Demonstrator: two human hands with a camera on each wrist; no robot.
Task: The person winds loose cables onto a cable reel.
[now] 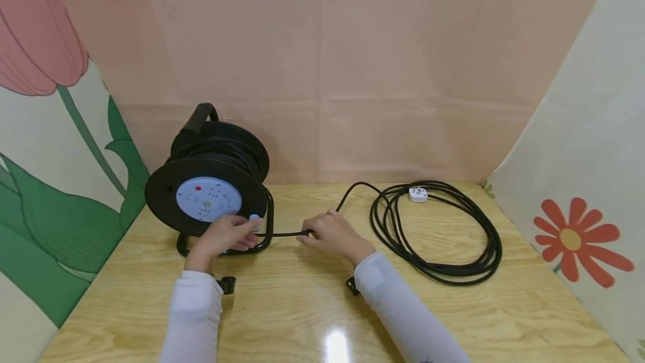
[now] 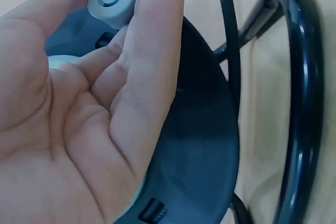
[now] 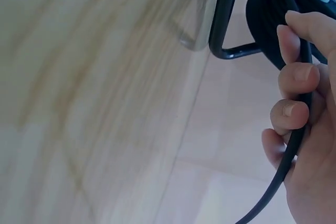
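Note:
A black cable reel [image 1: 166,200] with a light blue socket face [image 1: 188,198] stands tilted at the left of the table, cord wound on its drum. At the lower right of its face, my left hand [image 1: 227,235] pinches the light blue crank knob [image 2: 113,1] between thumb and fingers. My right hand [image 1: 332,234] grips the black cable [image 3: 286,163], its fingers curled round it. From that hand one stretch runs left to the reel, and the other rises and bends right into a loose coil [image 1: 484,268] on the table.
A white plug [image 1: 417,194] lies on the coil's far side. The reel's black tube frame [image 2: 304,103] stands on the wooden table [image 1: 282,307]. A pink backdrop [image 1: 403,71] closes the back, with flower-painted panels at both sides.

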